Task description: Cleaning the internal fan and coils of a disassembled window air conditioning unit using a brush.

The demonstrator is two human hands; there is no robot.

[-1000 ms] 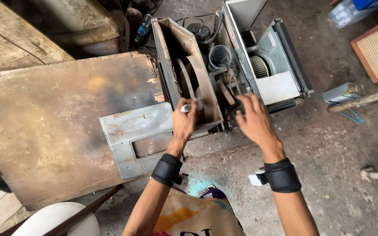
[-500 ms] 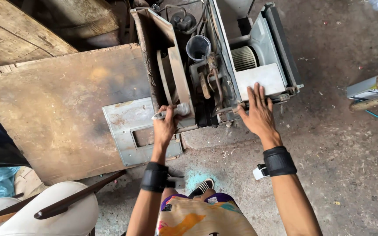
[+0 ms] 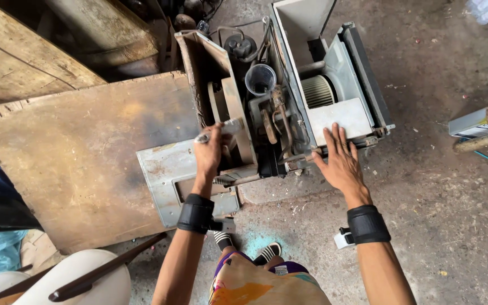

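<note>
Evidently an opened air-conditioner unit point(image 3: 289, 96) sits on the concrete floor point(image 3: 436, 186) with its casing off, so the innards lie reachable from above. Left hand point(image 3: 211, 151): fingers curled tight round a grey-handled tool point(image 3: 221, 130), likely a screwdriver or brush, its kind not clear; the tool runs crosswise through the fist, one end sticking out past the knuckles to the left, the other toward the rusty fan shroud point(image 3: 221, 96) just beyond the fingertips. Held that way, the working end seems aimed into the shroud's near edge. Right hand point(image 3: 340, 161): fingers straight and slightly spread, gripping nothing, palm pressed flat on the unit's near corner, fingertips touching the pale grey blower cover point(image 3: 340, 116). I judge it braces the unit against the left hand's push. Between the two hands lie brown copper pipes point(image 3: 278, 121) and, further beyond them, a clear cup-like part point(image 3: 260, 79). Under the left wrist a loose grey panel point(image 3: 168, 178) lies flat, overlapping a worn wooden board point(image 3: 80, 147) off to the left. Both wrists carry black bands.
</note>
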